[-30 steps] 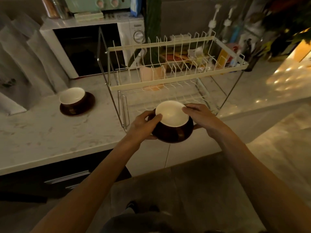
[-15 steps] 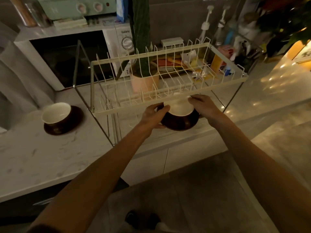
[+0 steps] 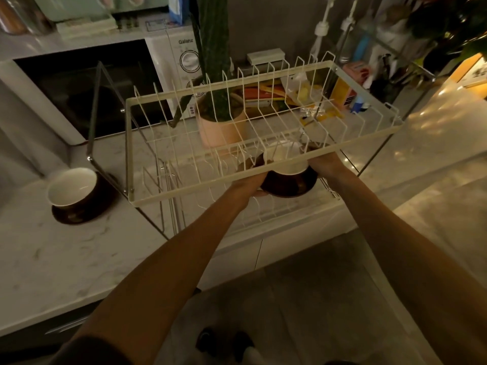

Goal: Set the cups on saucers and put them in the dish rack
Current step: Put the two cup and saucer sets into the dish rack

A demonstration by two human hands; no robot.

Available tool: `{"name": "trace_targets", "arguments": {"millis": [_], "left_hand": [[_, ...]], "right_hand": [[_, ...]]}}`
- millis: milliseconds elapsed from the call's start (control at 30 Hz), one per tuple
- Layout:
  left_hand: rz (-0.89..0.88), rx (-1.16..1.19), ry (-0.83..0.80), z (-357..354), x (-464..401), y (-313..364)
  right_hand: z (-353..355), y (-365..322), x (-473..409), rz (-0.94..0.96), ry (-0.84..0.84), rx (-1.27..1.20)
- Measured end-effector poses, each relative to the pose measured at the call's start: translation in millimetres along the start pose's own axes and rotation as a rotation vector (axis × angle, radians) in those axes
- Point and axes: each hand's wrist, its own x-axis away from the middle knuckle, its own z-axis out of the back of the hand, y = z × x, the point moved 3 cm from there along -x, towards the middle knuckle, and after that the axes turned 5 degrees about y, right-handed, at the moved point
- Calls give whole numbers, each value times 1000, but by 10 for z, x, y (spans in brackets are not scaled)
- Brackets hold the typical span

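Right now both hands carry one cup and saucer set into the lower tier of the dish rack (image 3: 263,177), under its upper basket. The left hand (image 3: 250,184) grips the near-left edge of the dark saucer (image 3: 290,184), fingers curled beneath it; the right hand (image 3: 322,160) grasps the far-right side, though its fingers are partly hidden behind the rack's front rail, so how they lie I cannot tell exactly. Between the two hands the white-lined cup (image 3: 287,160) sits upright on the saucer, its rim just under the wires of the upper basket. Holding the saucer from opposite sides looks like a way to keep it level so the loose cup does not slide, and the low, flat approach probably serves to slip the pair through the gap between the tiers. Whether the saucer already touches the lower shelf is unclear; it seems to hover just above it. Well to the left of the left hand, a second cup (image 3: 72,187) stands on its own saucer (image 3: 79,214) on the marble desk (image 3: 66,259), beside the rack's leg, awaiting its turn. Beyond the hands, behind the rack, stand a pink plant pot (image 3: 221,130) and a microwave (image 3: 87,88). My guess is that half the racking remains.
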Motion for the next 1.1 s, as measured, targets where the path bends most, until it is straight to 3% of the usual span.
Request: {"name": "trace_targets", "arguments": {"millis": [533,867,1100], "left_hand": [[-50,21,-3,-45,-87,39],[-96,-219,-16,122,74,39],[-285,-546,30,381,386,-38]], "right_hand": [[-1,47,-98,66,2,-9],[-83,-236,202,246,107,349],[-282,-413,649,392,221,664]]}}
